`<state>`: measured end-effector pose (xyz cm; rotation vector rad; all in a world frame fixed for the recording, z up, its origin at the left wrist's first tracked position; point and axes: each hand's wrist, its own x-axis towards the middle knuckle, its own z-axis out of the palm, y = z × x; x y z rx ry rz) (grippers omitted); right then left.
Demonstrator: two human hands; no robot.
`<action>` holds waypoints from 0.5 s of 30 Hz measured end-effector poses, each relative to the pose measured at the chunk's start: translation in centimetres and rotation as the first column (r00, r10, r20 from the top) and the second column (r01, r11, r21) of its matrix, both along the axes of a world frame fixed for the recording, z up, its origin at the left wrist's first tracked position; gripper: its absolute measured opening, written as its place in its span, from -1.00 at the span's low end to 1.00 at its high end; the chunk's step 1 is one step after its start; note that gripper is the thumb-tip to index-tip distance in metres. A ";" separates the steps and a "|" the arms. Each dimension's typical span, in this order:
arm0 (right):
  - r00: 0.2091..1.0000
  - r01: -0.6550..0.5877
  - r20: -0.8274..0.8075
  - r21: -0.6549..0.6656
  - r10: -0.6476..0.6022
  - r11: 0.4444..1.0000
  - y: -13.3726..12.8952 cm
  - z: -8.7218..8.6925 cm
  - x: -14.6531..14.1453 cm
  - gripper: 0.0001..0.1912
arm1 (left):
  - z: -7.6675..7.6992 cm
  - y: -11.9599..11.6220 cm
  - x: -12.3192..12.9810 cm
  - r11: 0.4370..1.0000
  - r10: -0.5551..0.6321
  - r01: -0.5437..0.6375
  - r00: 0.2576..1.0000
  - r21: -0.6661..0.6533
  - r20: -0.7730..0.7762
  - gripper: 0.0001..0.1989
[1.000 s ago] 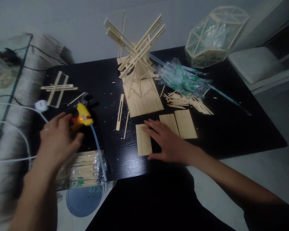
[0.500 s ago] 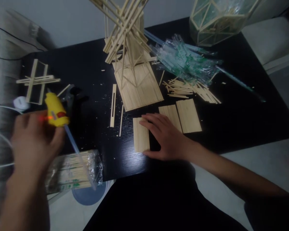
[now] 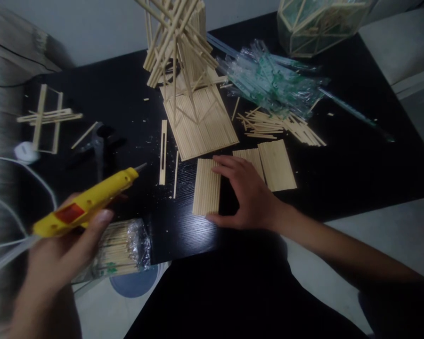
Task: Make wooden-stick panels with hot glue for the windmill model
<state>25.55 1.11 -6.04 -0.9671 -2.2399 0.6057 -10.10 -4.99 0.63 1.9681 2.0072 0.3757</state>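
A yellow hot glue gun [image 3: 92, 200] is gripped in my left hand [image 3: 65, 256], its metal nozzle pointing right and a clear glue stick trailing from its back end. My right hand [image 3: 249, 195] holds a small ribbed panel of wooden sticks [image 3: 207, 188] by its top and bottom edges, fingers above and thumb below. Right of that hand lie two more wooden panels, a partly covered one [image 3: 250, 160] and a fully visible one [image 3: 277, 165]. A model of crossed sticks [image 3: 178, 37] stands behind on its wooden base panel [image 3: 201, 136].
Loose sticks [image 3: 261, 126] and a crumpled plastic bag with green print [image 3: 268, 82] lie at the right back. A glass-sided geometric box [image 3: 318, 35] stands behind them. At left are a stick frame [image 3: 40, 117] and pliers-like dark tool [image 3: 99, 146]. A stick packet [image 3: 122, 247] lies near the front edge.
My left hand has turned the glue gun so its nozzle swings from pointing away to pointing right. The panel in my right hand appears slightly raised and tilted.
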 end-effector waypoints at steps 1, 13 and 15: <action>1.000 0.012 -0.026 0.013 -0.011 1.000 0.0 0.1 0.0 -0.12 | 0.1 -0.1 0.3 1.000 0.025 -0.024 0.996 -0.007 0.086 -0.73; 0.998 -0.064 0.001 0.100 0.064 0.993 -0.2 -1.0 -0.5 -0.16 | 1.0 0.9 1.8 0.894 -0.446 0.445 0.878 0.047 0.176 -0.86; 0.997 -0.066 0.043 0.082 0.063 0.994 -0.3 -1.1 -0.6 -0.18 | 1.1 1.1 2.8 0.869 -0.492 0.492 0.854 0.044 0.171 -0.88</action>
